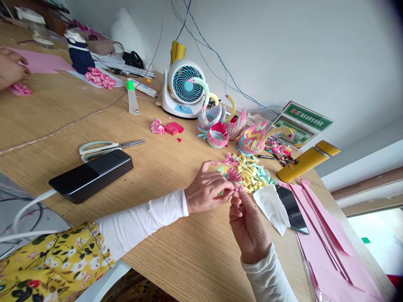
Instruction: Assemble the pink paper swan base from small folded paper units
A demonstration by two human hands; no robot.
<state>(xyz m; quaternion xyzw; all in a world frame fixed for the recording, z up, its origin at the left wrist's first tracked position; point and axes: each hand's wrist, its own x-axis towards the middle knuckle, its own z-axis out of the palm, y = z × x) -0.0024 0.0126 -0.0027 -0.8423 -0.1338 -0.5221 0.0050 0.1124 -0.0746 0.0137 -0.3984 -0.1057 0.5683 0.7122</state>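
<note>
My left hand [208,188] is closed around the near side of a round piece built from folded paper [232,172], with pink, yellow and green points fanning out. Its fingertips meet those of my right hand [250,224], which pinches a small dark pink folded paper piece [236,189] at the near edge of the round piece. My fingers partly cover both. Just beyond lies a heap of loose folded paper triangles [252,174] in yellow, pale green and pink.
Several folded-paper swans [252,136] stand behind the heap, near a white fan [188,86]. Scissors [100,149] and a black power bank [94,174] lie left. A phone [292,209], tissue [272,205], pink paper sheets [327,235] and yellow flask [307,161] are right. Another person's hand [11,67] is far left.
</note>
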